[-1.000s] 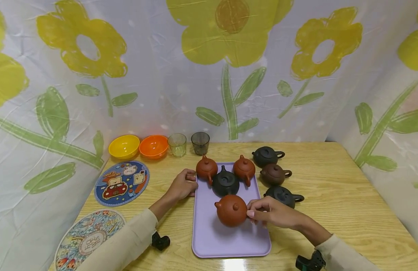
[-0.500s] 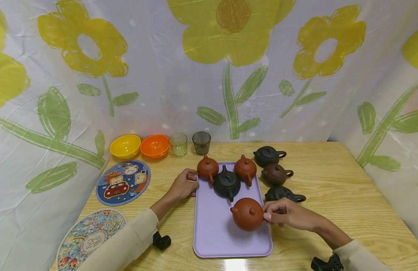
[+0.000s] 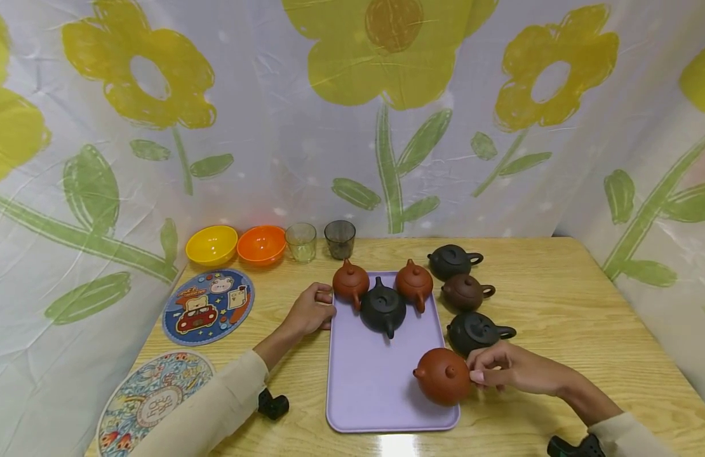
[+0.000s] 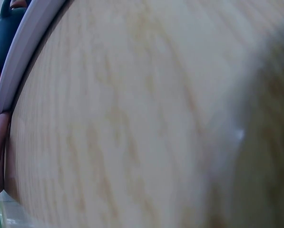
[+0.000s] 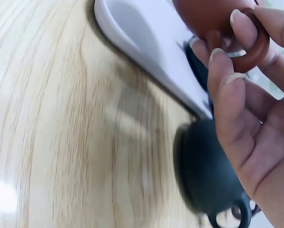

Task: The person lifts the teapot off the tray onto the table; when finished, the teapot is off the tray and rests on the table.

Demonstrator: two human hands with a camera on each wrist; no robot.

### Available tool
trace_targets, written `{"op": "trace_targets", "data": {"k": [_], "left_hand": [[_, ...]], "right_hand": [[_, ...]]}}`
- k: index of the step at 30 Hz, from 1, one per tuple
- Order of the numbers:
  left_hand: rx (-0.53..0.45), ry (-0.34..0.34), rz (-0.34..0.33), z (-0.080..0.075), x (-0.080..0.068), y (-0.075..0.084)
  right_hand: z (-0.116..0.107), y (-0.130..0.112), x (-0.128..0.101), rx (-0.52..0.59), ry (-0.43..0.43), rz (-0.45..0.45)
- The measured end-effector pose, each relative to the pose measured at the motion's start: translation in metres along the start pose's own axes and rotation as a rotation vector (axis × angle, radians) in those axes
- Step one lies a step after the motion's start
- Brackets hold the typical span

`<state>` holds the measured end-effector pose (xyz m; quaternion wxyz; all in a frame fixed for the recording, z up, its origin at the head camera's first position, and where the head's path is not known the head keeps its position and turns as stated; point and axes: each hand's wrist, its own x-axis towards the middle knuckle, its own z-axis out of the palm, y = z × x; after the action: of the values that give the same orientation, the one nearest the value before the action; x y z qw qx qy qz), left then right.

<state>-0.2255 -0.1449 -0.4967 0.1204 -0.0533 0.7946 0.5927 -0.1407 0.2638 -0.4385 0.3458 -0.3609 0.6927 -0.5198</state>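
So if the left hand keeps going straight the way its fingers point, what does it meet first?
Probably the red-brown teapot at the purple tray's far left corner; the left hand, gripping that tray's edge, points at it, though depth is uncertain.

- Head view: bright, even light; sharp throughout, with wide-angle bending at the edges.
- Glare patch on the table [image 3: 395,444] at the near edge; soft shadows under the teapots.
- Left wrist view: heavily blurred wood grain, too close to focus.
- Right wrist view: motion blur on the dark teapot [image 5: 206,175].
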Motion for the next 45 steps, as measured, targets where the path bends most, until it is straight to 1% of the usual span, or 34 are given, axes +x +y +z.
{"op": "trace_targets", "data": {"k": [1,4,8,11,14,16,18,22,30,35,39,45], "left_hand": [[0.001,0.000,0.000,0.000,0.000,0.000],[0.001,0.001,-0.003,0.000,0.000,0.000],[0.000,0.000,0.006,0.000,0.000,0.000],[-0.002,-0.003,0.008,0.000,0.000,-0.001],[-0.005,-0.003,0.004,0.000,0.001,-0.001],[-0.006,-0.004,0.001,0.000,0.001,-0.001],[-0.008,-0.006,0.003,0.000,0.000,-0.001],[-0.014,-0.003,0.002,0.000,0.000,0.000],[-0.021,0.002,0.002,0.001,0.001,0.000],[-0.021,-0.001,0.002,0.001,0.001,-0.001],[-0.017,0.001,0.003,0.001,0.001,-0.001],[-0.015,0.003,0.005,0.000,0.000,0.000]], "right_hand": [[-0.001,0.001,-0.003,0.001,-0.008,0.004],[-0.006,0.004,-0.011,0.012,-0.023,0.061],[-0.012,0.008,-0.022,0.030,-0.028,0.107],[-0.015,0.011,-0.031,0.045,-0.035,0.095],[-0.018,0.015,-0.038,0.059,-0.040,0.108],[-0.020,0.018,-0.042,0.066,-0.047,0.093],[-0.021,0.021,-0.045,0.079,-0.050,0.101],[-0.024,0.027,-0.048,0.110,-0.064,0.111],[-0.032,0.035,-0.050,0.072,-0.040,0.150],[-0.036,0.039,-0.050,0.115,-0.038,0.162],[-0.038,0.041,-0.050,0.144,-0.041,0.156],[-0.040,0.043,-0.053,0.134,-0.033,0.173]]}}
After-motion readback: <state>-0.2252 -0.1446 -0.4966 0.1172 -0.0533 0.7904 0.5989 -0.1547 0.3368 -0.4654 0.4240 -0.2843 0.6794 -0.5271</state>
